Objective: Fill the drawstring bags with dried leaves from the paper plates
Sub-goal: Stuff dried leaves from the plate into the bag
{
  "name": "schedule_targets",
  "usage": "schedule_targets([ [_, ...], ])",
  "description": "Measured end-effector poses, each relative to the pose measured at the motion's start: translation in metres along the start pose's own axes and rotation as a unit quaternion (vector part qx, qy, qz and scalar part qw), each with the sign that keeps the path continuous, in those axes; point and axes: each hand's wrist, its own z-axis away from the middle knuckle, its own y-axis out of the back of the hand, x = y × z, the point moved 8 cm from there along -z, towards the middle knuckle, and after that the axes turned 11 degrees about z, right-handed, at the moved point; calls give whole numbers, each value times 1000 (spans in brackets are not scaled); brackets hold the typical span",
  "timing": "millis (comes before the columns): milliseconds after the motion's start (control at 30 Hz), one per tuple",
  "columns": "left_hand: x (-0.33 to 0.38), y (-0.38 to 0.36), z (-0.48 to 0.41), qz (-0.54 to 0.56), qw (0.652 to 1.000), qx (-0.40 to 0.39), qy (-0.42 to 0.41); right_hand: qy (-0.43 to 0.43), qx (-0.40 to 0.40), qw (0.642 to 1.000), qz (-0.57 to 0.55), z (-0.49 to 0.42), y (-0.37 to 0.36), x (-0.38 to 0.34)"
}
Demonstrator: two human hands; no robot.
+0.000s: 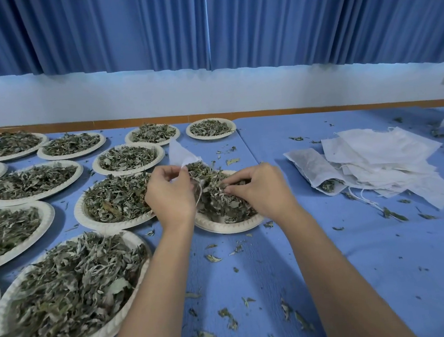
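Observation:
My left hand (pixel 169 191) pinches the open mouth of a white drawstring bag (pixel 179 152) that stands up behind it, with its string hanging down beside my palm. My right hand (pixel 257 185) grips a clump of dried leaves (pixel 218 198) over the paper plate (pixel 228 226) under both hands. Some leaves sit at the bag's mouth. A pile of flat white bags (pixel 378 160) lies to the right, one of them part-filled (pixel 318 172).
Several paper plates heaped with dried leaves cover the left half of the blue table, the nearest (pixel 63 303) at front left. Loose leaf bits are scattered over the cloth (pixel 371 262). A white wall and blue curtains stand behind.

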Motion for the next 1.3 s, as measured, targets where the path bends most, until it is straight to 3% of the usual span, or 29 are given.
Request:
schedule_targets([
  [233,19,-12,12,-155,977,-37,-141,6,-18,999,-29,-1,5,-6],
  [400,18,-24,22,-189,964,-105,-153,7,24,1000,7,-2,8,-3],
  [667,-2,-42,27,-57,971,-231,-15,-44,108,993,4,-2,11,4],
  [933,-8,-51,38,-58,947,-314,24,-76,150,984,-55,0,13,6],
  [1300,-2,-43,31,-66,964,-255,-24,-136,52,974,-172,3,-3,5],
])
